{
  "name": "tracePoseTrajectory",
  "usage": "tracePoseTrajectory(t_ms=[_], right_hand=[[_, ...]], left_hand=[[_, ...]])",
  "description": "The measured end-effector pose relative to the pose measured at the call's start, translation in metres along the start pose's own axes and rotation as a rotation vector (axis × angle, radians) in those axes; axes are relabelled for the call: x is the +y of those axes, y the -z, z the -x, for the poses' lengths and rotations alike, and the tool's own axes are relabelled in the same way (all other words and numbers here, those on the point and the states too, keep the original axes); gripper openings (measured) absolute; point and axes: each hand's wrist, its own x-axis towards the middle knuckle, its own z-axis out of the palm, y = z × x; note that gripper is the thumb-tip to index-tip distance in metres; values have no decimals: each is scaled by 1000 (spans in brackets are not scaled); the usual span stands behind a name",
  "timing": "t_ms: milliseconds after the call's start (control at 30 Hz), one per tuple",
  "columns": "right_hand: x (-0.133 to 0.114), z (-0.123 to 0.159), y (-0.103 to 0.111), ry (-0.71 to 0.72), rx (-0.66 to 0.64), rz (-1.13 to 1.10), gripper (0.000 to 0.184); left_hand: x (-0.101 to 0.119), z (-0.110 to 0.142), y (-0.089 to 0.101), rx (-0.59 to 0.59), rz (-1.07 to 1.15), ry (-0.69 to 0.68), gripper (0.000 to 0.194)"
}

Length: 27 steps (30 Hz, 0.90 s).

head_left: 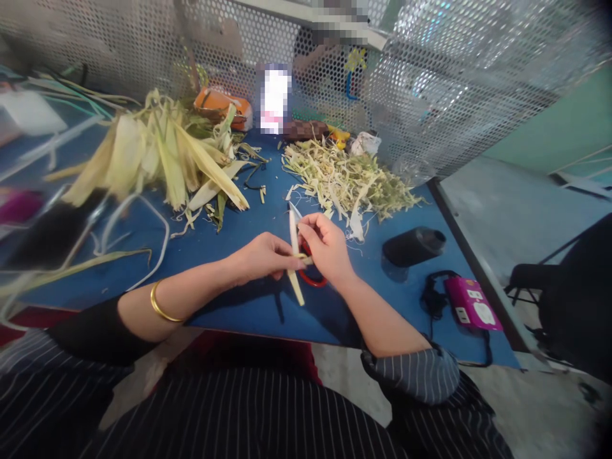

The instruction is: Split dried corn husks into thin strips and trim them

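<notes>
Over the front middle of the table, both my hands work at a pale, narrow folded strip that looks like corn husk [296, 290]. My left hand [268, 256] pinches it with thumb and fingers near its middle, where a thin piece crosses it. On the other side, my right hand [329, 245] has its fingertips closed on the strip's upper part. Beneath my hands lies a pair of scissors [318, 282], its red handles partly hidden by the right hand. Left of centre rests a bundle of dry corn husks [157, 153]. Shredded husk [344, 175] is heaped beyond my right hand.
A black cylinder [411, 247] and a pink power strip [474, 303] with a black cord sit at the right. An orange packet [222, 105] and a lit phone [274, 99] stand before a perforated metal screen [430, 76]. White cords [165, 239] curl at left.
</notes>
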Motion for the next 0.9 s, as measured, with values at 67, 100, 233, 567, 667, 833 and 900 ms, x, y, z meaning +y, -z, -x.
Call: tracePoseTrajectory(t_ms=[67,100,233,567,667,833,900], right_hand=[[-2,-2,7,-9,-68,14,20],[-2,-2,11,-6,-92,52,20],[-3,-2,17,25,-66,217,19],[-1,-3,15,298,191,452,18],[-9,4,15,685,318,712,21],[-18,14,-9,1046,-106,1126,23],[-17,14,-18,1016,-157,1222,22]], left_hand=[[3,0,4,110,82,6,26],[5,0,6,150,120,6,25],[8,-1,11,191,187,5,24],[4,-6,14,263,273,-8,24],[2,-10,14,346,425,-17,25],[-2,-13,7,334,569,-66,28],[-3,-12,5,332,589,-77,28]])
